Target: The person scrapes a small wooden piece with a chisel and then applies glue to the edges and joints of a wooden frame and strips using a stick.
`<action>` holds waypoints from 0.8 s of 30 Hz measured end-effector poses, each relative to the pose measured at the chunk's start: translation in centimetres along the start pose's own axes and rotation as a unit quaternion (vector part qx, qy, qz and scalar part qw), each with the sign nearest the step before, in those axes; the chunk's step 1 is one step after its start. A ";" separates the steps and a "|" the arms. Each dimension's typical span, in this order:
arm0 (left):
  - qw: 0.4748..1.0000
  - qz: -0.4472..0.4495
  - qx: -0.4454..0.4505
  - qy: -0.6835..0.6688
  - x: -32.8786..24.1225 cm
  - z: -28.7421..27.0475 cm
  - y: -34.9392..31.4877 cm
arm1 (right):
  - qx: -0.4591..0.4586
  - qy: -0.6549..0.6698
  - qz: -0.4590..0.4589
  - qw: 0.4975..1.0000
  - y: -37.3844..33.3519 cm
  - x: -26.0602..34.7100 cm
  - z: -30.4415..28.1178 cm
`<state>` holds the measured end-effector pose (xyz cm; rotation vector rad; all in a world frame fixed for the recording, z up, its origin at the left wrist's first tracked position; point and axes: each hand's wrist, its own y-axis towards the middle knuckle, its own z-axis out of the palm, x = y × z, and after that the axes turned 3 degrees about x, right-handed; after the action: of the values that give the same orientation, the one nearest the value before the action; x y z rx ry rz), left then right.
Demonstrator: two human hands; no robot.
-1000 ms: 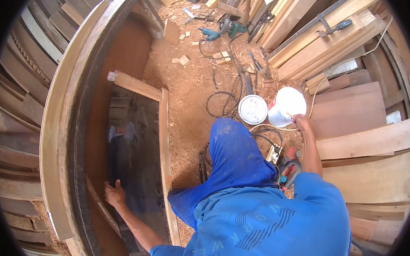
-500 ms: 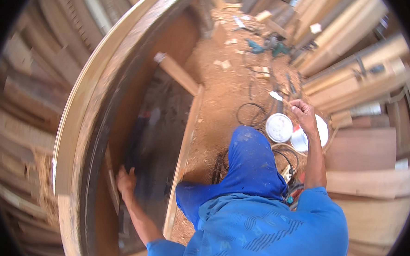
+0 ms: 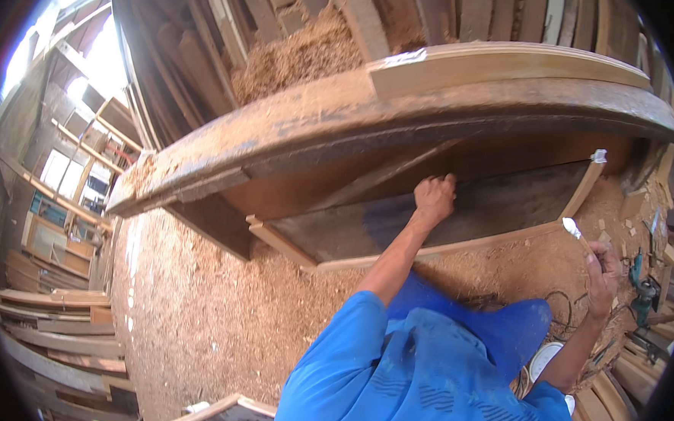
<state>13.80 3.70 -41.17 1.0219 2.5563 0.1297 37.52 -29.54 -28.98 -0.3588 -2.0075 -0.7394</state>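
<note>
My right hand (image 3: 604,279) pinches a thin stick (image 3: 585,245) whose tip is coated in thick white paste. The stick stands near the right corner of a pale wooden frame (image 3: 430,250) that lies tilted under a bench. A dark panel (image 3: 519,201) shows inside the frame. White paste also covers the upper end of the frame's right side piece (image 3: 584,187). My left hand (image 3: 435,198) reaches over the dark panel with its fingers curled; what they hold, if anything, is hidden. Behind it, a slanting wooden slat (image 3: 381,175) runs under the bench.
The long, dusty curved bench (image 3: 302,121) overhangs the frame, with pale strips (image 3: 505,68) on top. Sawdust (image 3: 198,317) covers the floor. A green power tool (image 3: 645,293) and cables lie at right; a white bucket (image 3: 544,360) stands by my right arm. Boards lean behind.
My view and body have turned left, so the bench now runs across the picture. My left hand has gone from spread fingers to curled ones. The right still holds the pasted stick, now nearer the frame.
</note>
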 end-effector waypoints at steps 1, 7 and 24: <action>1.000 0.017 -0.005 -0.020 0.1 0.1 0.2 | 0.012 0.011 -0.021 1.000 0.3 0.9 1.1; 0.996 0.046 -0.069 -0.042 -0.7 0.9 -0.8 | 0.071 0.035 0.017 0.997 0.8 4.2 5.4; 0.995 -0.102 -0.001 -0.007 10.3 -6.5 -10.5 | 0.231 0.226 -0.065 0.944 1.4 10.9 20.5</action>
<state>-2.29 3.37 -40.81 0.7510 2.6286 0.0700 18.71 -16.00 -27.02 0.2080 -1.7015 -0.3615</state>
